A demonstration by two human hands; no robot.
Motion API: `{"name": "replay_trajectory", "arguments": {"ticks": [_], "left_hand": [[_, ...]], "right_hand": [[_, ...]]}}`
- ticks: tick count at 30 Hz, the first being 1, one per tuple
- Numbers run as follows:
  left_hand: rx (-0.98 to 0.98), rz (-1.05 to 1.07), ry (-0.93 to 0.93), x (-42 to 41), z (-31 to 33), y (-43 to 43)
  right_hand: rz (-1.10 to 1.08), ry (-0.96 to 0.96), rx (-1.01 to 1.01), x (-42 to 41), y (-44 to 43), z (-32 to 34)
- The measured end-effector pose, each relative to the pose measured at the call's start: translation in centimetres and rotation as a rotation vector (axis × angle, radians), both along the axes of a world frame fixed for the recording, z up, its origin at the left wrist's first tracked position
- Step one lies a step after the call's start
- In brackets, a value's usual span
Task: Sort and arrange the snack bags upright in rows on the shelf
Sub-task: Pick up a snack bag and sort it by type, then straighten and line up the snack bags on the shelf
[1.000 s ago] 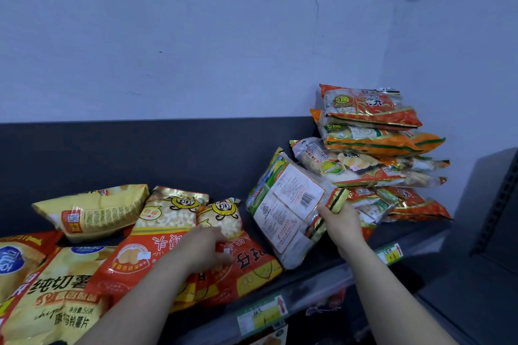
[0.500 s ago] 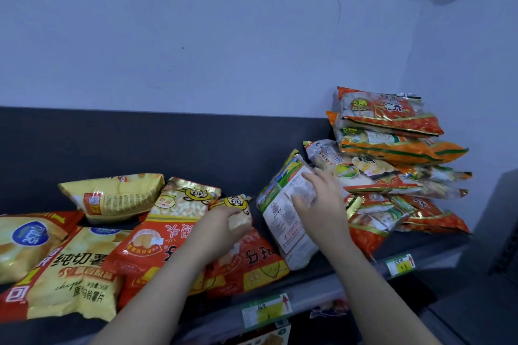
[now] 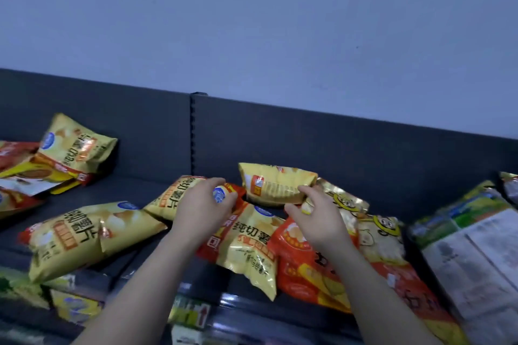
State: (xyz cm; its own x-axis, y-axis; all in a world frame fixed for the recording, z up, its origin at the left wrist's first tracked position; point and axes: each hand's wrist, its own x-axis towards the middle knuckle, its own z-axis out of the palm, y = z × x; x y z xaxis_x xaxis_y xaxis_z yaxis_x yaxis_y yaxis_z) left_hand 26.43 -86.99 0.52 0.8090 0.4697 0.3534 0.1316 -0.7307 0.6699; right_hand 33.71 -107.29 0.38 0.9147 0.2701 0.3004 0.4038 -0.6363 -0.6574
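The pale wall [image 3: 252, 22] fills the upper half. Below it the dark back panel [image 3: 350, 145] runs the width of the shelf [image 3: 134, 193], split by a notched upright [image 3: 192, 131]. The shelf's widest bare stretch lies left of centre, between the middle bags and a loose pile of bags [image 3: 75, 154] at the far left edge. A narrower dark strip is free along the back panel on the right.

None of the snack bags stands upright (all lie flat or slumped). At the right edge a large bag with a white label [image 3: 473, 263] lies label up and runs out of view. Left of it a red-orange bag [image 3: 302, 269] and a yellow bag with dark lettering [image 3: 249, 246] overhang the shelf's near lip, just above a price tag [image 3: 192, 314]. A second lettered yellow bag [image 3: 84, 235] lies at the near left, its lower corner at the lip. Two cartoon-face bags [image 3: 347, 204] rest between the red-orange bag and the back panel.

The left hand [image 3: 201, 204] grasps the end of a yellow chip bag [image 3: 171, 199] in the middle, fingers curled over its blue logo. The right hand [image 3: 316, 218] curls its fingers at the corner where a pale yellow bag [image 3: 277, 186] meets the cartoon-face bags. I cannot tell which bag it grasps, if any.
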Motion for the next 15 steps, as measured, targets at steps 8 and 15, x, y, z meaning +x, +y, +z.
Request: {"name": "replay_trajectory", "arguments": {"ticks": [8,15], "left_hand": [[0.383,0.202,0.619,-5.3,-0.6,15.7],[0.182,0.195,0.645,-9.4,-1.8,27.0]], "right_hand": [[0.253,0.105,-0.026,-0.7,14.9,0.3],[0.353,0.180,0.015,-2.2,27.5,-0.1]]}}
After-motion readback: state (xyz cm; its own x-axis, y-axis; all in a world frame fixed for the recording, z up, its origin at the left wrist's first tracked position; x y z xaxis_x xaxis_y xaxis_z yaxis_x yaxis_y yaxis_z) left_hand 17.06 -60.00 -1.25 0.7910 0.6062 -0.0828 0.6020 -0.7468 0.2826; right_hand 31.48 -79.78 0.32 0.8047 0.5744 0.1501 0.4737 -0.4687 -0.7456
